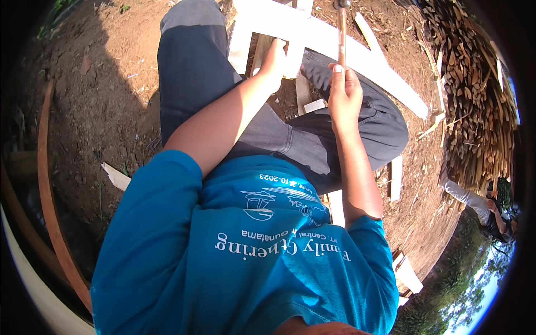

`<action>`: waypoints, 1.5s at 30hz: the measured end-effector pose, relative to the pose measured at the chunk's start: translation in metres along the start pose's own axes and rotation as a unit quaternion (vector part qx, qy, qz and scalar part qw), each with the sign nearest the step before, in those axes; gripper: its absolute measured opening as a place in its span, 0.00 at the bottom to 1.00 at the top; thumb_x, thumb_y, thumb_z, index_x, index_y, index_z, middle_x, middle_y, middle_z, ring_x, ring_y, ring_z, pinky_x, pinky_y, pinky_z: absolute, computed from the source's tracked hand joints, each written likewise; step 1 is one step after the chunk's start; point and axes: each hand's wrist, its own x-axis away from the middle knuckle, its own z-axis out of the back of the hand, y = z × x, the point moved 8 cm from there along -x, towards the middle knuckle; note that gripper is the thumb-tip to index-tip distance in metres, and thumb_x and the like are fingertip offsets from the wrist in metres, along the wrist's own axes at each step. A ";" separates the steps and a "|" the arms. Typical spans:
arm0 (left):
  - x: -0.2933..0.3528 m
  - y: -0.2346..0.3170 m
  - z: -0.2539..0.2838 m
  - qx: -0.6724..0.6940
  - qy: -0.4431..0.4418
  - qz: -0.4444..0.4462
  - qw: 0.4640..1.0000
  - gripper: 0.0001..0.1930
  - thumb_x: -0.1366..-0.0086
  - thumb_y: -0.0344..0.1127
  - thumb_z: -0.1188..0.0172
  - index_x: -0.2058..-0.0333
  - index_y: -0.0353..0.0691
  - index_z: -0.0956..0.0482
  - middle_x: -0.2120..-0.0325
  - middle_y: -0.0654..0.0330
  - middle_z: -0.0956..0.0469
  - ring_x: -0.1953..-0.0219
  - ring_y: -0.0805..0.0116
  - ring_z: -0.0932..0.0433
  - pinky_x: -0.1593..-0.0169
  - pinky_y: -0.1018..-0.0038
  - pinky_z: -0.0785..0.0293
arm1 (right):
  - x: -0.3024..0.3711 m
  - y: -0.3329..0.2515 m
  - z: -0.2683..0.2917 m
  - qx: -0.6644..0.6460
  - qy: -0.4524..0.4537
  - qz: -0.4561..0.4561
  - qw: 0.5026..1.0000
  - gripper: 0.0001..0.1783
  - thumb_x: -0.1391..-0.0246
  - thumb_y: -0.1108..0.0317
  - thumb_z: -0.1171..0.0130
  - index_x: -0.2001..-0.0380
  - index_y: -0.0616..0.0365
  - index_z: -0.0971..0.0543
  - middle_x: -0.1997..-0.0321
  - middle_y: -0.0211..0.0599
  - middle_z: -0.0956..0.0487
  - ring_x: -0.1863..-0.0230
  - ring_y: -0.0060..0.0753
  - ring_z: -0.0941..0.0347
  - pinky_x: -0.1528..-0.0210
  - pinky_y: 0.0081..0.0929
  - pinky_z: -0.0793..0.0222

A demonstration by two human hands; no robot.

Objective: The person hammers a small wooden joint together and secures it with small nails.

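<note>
My right hand (344, 97) is closed round the lower end of a hammer (342, 42). The handle points away from me, and its dark head is partly cut off at the top edge. My left hand (272, 66) is closed on a short wooden piece (294, 54) of a pale wooden frame (273, 15); its fingers are partly hidden. The frame lies across my bent legs, in bright sun. From it a long pale board (399, 89) slants down to the right, passing behind the hammer.
Bare brown soil (134, 61) surrounds me. Offcuts (315, 106) and wood strips (368, 30) lie about. A large stack of thin wood pieces (480, 95) stands at the right, with another person (486, 209) beside it. A long brown plank (56, 206) runs along the left.
</note>
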 end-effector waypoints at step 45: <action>0.002 -0.002 0.002 0.060 -0.025 0.040 0.997 0.25 0.25 0.55 0.58 0.48 0.39 0.26 0.63 0.57 0.19 0.66 0.63 0.15 0.65 0.66 0.17 | 0.009 -0.059 0.024 -0.107 0.055 0.082 0.989 0.16 0.25 0.59 0.53 0.56 0.62 0.25 0.77 0.19 0.32 0.77 0.10 0.41 0.75 0.15 0.44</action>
